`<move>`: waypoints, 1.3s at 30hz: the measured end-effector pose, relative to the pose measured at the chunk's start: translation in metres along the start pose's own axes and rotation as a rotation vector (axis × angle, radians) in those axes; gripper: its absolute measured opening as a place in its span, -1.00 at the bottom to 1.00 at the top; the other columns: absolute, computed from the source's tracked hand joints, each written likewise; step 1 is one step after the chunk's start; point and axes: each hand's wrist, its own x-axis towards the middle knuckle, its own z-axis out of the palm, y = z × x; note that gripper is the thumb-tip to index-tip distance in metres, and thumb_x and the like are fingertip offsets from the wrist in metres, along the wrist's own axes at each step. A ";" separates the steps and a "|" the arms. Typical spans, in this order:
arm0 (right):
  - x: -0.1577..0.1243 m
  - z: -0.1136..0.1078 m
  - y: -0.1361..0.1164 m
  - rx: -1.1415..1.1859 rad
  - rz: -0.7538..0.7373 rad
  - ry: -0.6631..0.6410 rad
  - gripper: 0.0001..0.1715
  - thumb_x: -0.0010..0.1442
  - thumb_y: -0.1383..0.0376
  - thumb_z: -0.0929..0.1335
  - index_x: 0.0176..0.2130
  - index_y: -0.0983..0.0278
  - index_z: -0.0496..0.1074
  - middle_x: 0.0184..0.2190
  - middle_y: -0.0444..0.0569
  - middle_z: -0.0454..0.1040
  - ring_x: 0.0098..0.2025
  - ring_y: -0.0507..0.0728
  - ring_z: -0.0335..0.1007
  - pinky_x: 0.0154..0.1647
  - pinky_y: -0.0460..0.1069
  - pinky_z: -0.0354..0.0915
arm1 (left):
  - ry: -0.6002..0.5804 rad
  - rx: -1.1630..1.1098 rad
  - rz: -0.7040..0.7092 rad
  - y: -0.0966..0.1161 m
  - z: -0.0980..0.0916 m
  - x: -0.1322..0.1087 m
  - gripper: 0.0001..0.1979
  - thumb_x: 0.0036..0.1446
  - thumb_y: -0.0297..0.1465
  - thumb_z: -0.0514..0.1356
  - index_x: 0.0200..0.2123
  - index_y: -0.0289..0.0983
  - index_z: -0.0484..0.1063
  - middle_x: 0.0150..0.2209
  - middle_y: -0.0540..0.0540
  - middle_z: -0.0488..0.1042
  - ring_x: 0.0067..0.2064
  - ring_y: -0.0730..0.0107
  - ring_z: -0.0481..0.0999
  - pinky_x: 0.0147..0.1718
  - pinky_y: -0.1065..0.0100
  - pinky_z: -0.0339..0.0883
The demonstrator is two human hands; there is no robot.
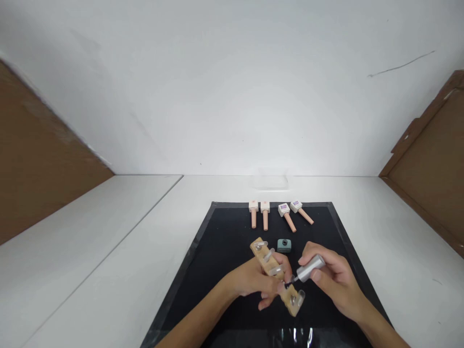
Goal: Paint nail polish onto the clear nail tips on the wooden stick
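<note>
My left hand (259,280) is closed around a wooden nail tip stand (272,267), held at a slant above the black mat. Several clear false nails (299,298) stick out along the wood. My right hand (335,278) grips the silver cap of a nail polish brush (311,268). The brush's dark tip points left and meets a nail tip beside my left fingertips; my fingers partly hide this contact. Just beyond the stand, a teal nail polish bottle (284,246) stands uncapped on the mat, its dark neck showing.
Several nail polish bottles with peach caps (265,215) lie along the far edge of the black mat (221,251). Loose clear nail tips (294,334) lie near the front. Behind the mat sits a clear plastic tray (270,181) by the white wall. Brown panels (431,159) flank both sides.
</note>
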 end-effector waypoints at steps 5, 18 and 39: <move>-0.001 -0.002 0.001 -0.015 0.003 0.013 -0.80 0.23 0.11 0.32 -0.25 0.13 0.47 -0.47 -0.15 0.30 -0.48 0.02 0.22 -0.46 -0.10 0.17 | 0.008 0.002 -0.011 -0.001 0.000 0.000 -0.59 -0.29 -0.23 0.45 -0.52 -0.36 0.34 -0.76 0.16 0.25 -0.79 0.69 0.17 -0.85 0.62 0.15; -0.002 -0.003 0.001 0.047 -0.030 -0.030 -0.76 0.24 0.09 0.30 -0.23 0.16 0.46 -0.47 -0.13 0.32 -0.47 0.04 0.24 -0.45 -0.09 0.19 | -0.001 0.019 -0.014 -0.003 -0.003 -0.001 -0.60 -0.28 -0.22 0.44 -0.51 -0.36 0.35 -0.77 0.16 0.25 -0.80 0.68 0.17 -0.86 0.62 0.15; 0.000 -0.003 -0.002 0.063 -0.005 -0.042 -0.74 0.22 0.10 0.32 -0.29 0.23 0.48 -0.51 -0.11 0.36 -0.50 0.03 0.29 -0.48 -0.10 0.21 | 0.003 0.119 -0.089 -0.003 -0.005 -0.001 -0.59 -0.26 -0.21 0.43 -0.48 -0.37 0.37 -0.66 0.12 0.34 -0.77 0.70 0.26 -0.81 0.65 0.20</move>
